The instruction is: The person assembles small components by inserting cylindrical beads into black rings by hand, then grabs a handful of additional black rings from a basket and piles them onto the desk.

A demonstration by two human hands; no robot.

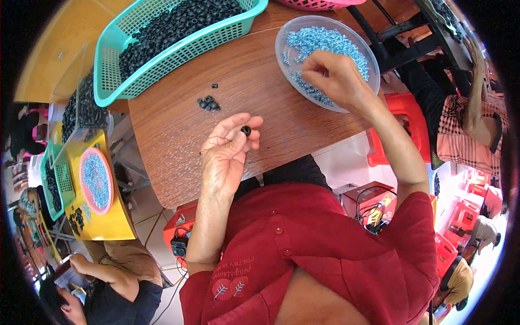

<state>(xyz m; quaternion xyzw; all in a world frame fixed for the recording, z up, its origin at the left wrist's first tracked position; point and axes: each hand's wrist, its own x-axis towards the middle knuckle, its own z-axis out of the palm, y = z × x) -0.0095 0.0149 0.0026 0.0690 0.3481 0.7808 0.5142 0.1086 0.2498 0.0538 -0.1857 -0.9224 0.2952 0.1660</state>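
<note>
A black ring [246,130] is gripped between thumb and fingertips of the left hand [225,149], held above the tabletop [265,70]; its hole is left showing, probably because only the outside is pinched. The right hand [338,78] is held over the clear round tub [375,73], fingers curled inward; whether it is closed on one of the small blue pieces [319,39] cannot be told. The tub is set on the right, seemingly so the pieces are kept within that hand's reach. The black parts [179,24] are heaped in a teal basket [179,58] at the far left, likely so they are stopped from rolling. A small cluster of black rings [208,103] is left loose just beyond the left hand, presumably for easy pick-up.
</note>
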